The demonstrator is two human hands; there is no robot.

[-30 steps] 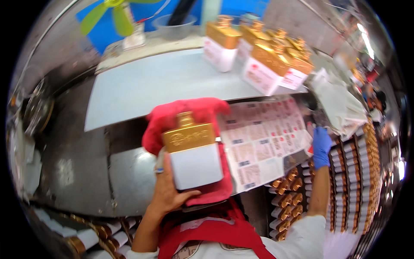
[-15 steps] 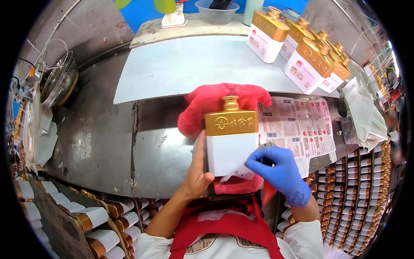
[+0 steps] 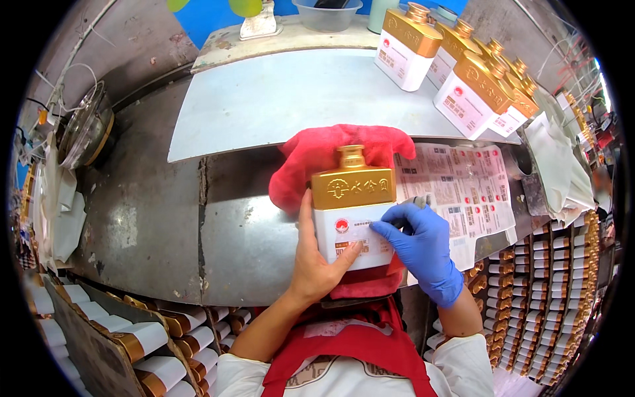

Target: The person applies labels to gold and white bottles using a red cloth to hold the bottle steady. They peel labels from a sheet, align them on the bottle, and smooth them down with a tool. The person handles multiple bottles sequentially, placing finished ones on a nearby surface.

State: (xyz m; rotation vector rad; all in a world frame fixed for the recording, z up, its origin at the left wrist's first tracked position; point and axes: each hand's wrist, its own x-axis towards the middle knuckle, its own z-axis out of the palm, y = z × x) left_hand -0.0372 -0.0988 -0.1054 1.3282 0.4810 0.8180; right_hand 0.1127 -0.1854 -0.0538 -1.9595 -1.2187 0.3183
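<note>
1. Left hand (image 3: 319,268): bare, clamped on the lower left of a gold-and-white bottle (image 3: 353,188). Fingers run up its left side; the thumb lies across the lower front, over part of the label (image 3: 342,226). This hold appears to steady the bottle while leaving most of its face exposed.
2. Right hand (image 3: 426,248): in a blue glove, fingers curled, tips touching the right part of the bottle's front. A dark item shows partly within the curl; whether the fingers are clamped on it cannot be told.
3. Bottle: near the middle of the worktop's near edge, labelled face toward the wearer, neck toward the far edge. Its exact tilt cannot be determined.
4. Red cloth (image 3: 291,178): bunched behind and below the bottle, presumably as padding against the metal worktop (image 3: 145,198).
5. Label sheet (image 3: 456,175): flat on the worktop, just right of the cloth, probably placed for easy reach by the gloved hand.
6. Pale board (image 3: 264,92): along the worktop's far side. Labelled bottles (image 3: 473,99) stand upright at its right end, apparently grouped clear of the working spot.
7. Bottle rows (image 3: 542,284): stacked beyond the worktop's near right corner.
</note>
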